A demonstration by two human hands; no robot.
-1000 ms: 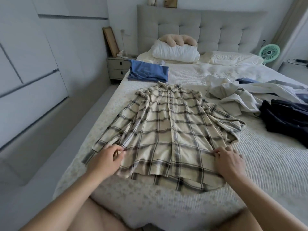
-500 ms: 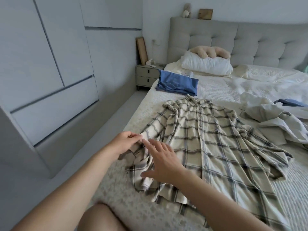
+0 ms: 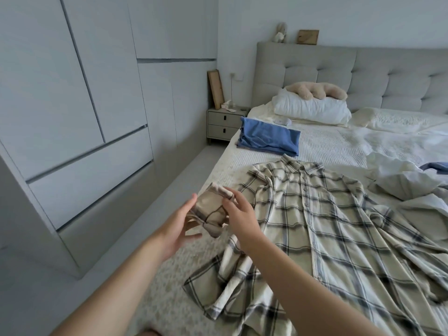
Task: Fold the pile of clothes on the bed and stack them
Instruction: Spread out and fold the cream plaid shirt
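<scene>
A cream plaid shirt lies spread front-up on the bed, collar toward the headboard. Its left sleeve cuff is lifted off the bed at the mattress's left edge. My left hand holds the cuff from the left, thumb on top and fingers underneath. My right hand pinches the same cuff from the right. A folded blue garment sits beyond the shirt near the pillows. A heap of unfolded pale clothes lies at the right.
White wardrobe doors line the wall on the left, across a narrow floor strip. A grey nightstand stands by the padded headboard. A white pillow with a beige plush on it lies at the bed's head.
Both hands left the shirt's lower hem and moved to its left sleeve. They have raised the cuff off the bed. My view has swung left.
</scene>
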